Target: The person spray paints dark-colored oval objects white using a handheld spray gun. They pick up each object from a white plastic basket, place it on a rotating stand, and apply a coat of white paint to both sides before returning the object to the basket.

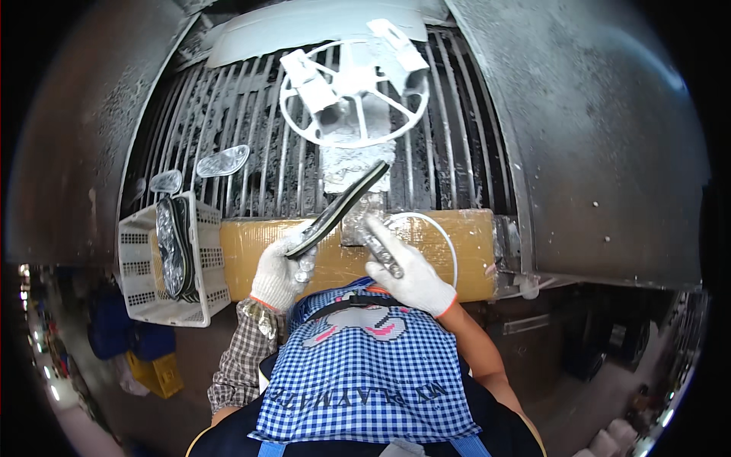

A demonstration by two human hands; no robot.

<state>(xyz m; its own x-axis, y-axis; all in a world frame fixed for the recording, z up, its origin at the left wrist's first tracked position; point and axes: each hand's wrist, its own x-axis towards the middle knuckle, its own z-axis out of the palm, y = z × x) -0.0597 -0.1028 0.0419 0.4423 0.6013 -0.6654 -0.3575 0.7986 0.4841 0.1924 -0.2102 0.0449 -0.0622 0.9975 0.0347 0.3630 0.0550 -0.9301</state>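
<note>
My left hand (283, 266), in a white knitted glove, is closed round the near end of a dark shoe sole (343, 207). The sole is tilted edge-on, its far end pointing up and right, and a pale line runs along its side. My right hand (407, 270), also gloved, grips a grey, paint-crusted spray gun (379, 250), partly hidden by the fingers. Beside that hand a white hose (449, 242) loops down. Left of my left hand, a white plastic basket (135, 268) holds several dark soles (175, 247) standing on edge.
Ahead, a white-coated spoked turntable (360, 142) carries two white blocks over a slatted metal grille (259, 114). Shiny oval pieces (223, 161) lie at the grille's left. Metal walls (594, 152) flank both sides. A tape-covered cardboard ledge (464, 247) runs along the front.
</note>
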